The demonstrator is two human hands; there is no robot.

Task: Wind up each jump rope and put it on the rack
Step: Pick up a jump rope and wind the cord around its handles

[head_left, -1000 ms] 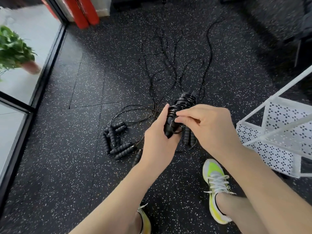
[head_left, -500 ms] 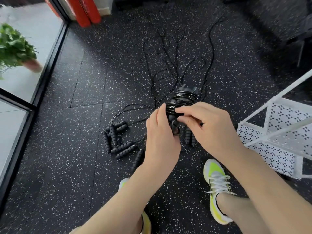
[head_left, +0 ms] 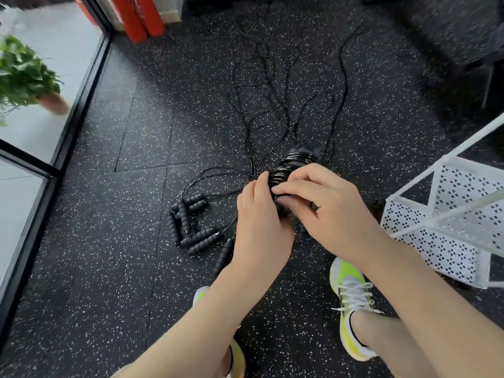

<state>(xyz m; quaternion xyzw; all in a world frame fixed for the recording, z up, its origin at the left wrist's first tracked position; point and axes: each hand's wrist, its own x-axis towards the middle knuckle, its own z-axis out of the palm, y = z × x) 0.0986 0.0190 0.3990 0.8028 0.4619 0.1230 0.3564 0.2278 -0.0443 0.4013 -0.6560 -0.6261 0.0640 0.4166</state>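
**Head view: coil held fast, rack lies to the right**

Head view shows the right-hand fingers (head_left: 293,190) curled over the near end of the rope bundle (head_left: 293,167), with the thumb tucked beneath; the bundle is pinched there, seemingly so that the loose end can be tucked in. The left-hand fingers (head_left: 259,186) are closed against the bundle's left side, and it is gripped from that side. What lies under both palms is hidden, so the exact tuck cannot be told.

The bundle is held above the floor (head_left: 136,268), between the two hands, with its long axis running away from the person and slightly to the right; glossy black turns of cord are seen wound round the handles. Its far end stands clear of both hands.

The right hand (head_left: 327,211) is the nearer to the rack (head_left: 447,230), which stands at the right edge of the floor, just beyond that wrist. A move to the rack would therefore be made rightward, and it is judged that the right hand is best placed to carry the bundle once the end is secured.

The left hand (head_left: 261,222) is set upright, and both forearms are brought in from the lower edge of the view, converging on the bundle.

Further ropes (head_left: 272,105) are left unwound on the floor beyond the hands, with their handles (head_left: 191,222) heaped to the left.
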